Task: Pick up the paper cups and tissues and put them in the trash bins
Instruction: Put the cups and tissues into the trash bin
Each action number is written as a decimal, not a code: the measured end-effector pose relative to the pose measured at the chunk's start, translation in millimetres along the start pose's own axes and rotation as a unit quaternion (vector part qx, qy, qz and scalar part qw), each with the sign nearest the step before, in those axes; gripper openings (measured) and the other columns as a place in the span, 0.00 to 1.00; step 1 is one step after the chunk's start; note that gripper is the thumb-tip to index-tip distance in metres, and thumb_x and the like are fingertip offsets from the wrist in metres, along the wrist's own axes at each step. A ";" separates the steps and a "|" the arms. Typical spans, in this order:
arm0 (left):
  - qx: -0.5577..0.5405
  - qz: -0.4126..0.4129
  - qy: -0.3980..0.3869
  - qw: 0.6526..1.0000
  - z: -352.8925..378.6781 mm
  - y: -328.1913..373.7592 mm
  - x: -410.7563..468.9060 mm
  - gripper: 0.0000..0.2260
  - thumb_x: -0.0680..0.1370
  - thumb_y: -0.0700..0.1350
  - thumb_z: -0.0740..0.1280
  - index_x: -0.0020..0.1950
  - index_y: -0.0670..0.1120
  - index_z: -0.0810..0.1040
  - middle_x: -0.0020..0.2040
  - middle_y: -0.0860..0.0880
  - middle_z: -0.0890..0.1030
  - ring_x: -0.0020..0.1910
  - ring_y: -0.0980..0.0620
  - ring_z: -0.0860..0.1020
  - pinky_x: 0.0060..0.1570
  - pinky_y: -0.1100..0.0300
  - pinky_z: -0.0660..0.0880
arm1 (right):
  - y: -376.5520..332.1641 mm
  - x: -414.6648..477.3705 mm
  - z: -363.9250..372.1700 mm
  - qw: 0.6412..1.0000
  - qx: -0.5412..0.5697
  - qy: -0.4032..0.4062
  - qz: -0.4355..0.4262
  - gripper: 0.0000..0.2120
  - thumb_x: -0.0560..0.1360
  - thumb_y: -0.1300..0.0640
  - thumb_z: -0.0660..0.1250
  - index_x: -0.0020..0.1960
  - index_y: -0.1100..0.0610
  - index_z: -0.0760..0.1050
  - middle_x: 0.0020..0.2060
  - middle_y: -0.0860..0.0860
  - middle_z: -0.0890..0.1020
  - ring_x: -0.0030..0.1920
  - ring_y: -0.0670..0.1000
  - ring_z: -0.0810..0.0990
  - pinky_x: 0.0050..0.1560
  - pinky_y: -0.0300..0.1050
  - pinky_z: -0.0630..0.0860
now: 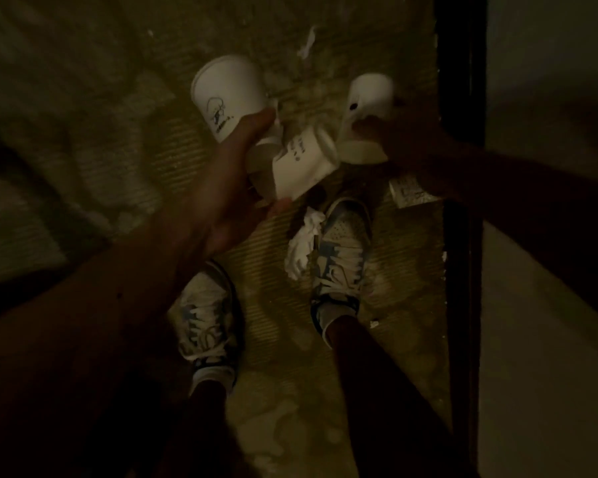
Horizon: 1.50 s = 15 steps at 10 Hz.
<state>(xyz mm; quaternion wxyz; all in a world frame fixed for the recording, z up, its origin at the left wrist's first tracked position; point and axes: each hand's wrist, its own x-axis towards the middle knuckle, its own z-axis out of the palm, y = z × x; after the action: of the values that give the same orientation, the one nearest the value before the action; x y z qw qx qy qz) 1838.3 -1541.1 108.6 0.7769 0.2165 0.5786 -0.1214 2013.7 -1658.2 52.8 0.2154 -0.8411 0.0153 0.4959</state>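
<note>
Risk of a dropped cup is the main finding: the left hand (218,188) clamps two white paper cups at once, a larger printed paper cup (227,98) pinned by the thumb and a second, tipped white paper cup (302,163) wedged against the palm and fingers, with what may be a clear plastic cup nested between them, though the dim light makes that uncertain. The tipped cup sits loosely and could slide out if the wrist turns. The right hand (397,139) is closed round a third white paper cup (366,108), held near its lower part with its wide mouth turned down towards the person; any liquid left inside would spill onto the floor. Thin paper walls would crush under a tighter squeeze.

No trash bin is visible, so all three cups are in the hands, above the floor. A crumpled white tissue (302,246) lies on the ribbed, straw-coloured woven mat (404,305), touching the inner side of the right blue-and-white laced sneaker (342,257), where a step could tread it in. A torn white tissue scrap (308,43) lies farther ahead, and a flat printed paper slip (411,193) rests beside a dark upright frame (460,236). With both hands full, collecting these would likely force a regrip
</note>
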 end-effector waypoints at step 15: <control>0.317 0.501 -0.508 0.625 254.2 113.8 -890.2 0.27 0.70 0.61 0.73 0.63 0.47 0.76 0.58 0.43 0.81 0.59 0.40 0.80 0.52 0.49 0.79 | -172.9 -939.6 -310.0 0.715 0.540 0.134 -0.423 0.32 0.59 0.42 0.74 0.61 0.52 0.77 0.56 0.56 0.83 0.55 0.59 0.83 0.56 0.64 0.78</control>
<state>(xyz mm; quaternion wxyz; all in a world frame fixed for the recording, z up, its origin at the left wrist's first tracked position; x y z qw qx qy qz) 1835.7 -1617.7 1038.3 0.7716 0.6097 -0.1804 0.0197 1834.7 -1795.1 1031.7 0.8163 -0.5577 -0.0482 0.1427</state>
